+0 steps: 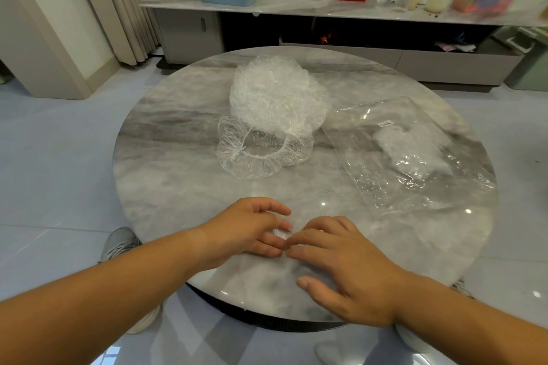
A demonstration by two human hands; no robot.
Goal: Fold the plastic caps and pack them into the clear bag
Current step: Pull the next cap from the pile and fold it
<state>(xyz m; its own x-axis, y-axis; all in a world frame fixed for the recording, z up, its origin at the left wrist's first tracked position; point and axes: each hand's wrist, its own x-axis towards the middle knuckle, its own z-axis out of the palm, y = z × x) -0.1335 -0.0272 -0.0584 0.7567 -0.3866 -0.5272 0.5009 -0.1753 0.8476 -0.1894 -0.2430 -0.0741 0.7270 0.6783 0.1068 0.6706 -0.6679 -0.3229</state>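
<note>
Marble table (178, 187): round and grey-veined, with both hands working at its near edge
Left hand (252, 228): fingers curled, thumb and fingertips pinching a small folded cap (281, 235)
Right hand (341, 261): fingers nearly straight and spread, tips touching the same cap where they met the left fingers, thumb flat on the table; it seemed to press rather than grip
Folded cap: a tight clear wad between the two sets of fingertips, judged mid-fold and not yet packed
Clear bag (370, 157): beyond the right hand and further right, lying flat, well apart from both hands
Packed caps (412, 145): a small pale bundle inside the bag, the part already done
Loose cap (234, 157): beyond the left hand, lying open and unfolded, elastic rim showing
Pile of caps (275, 92): just behind the loose cap and touching it, a tall crumpled heap, none folded
Progress: judged early, since far more sat in the pile than in the bag
Sideboard (296, 6): farthest from the hands, against the wall, cluttered with boxes
</note>
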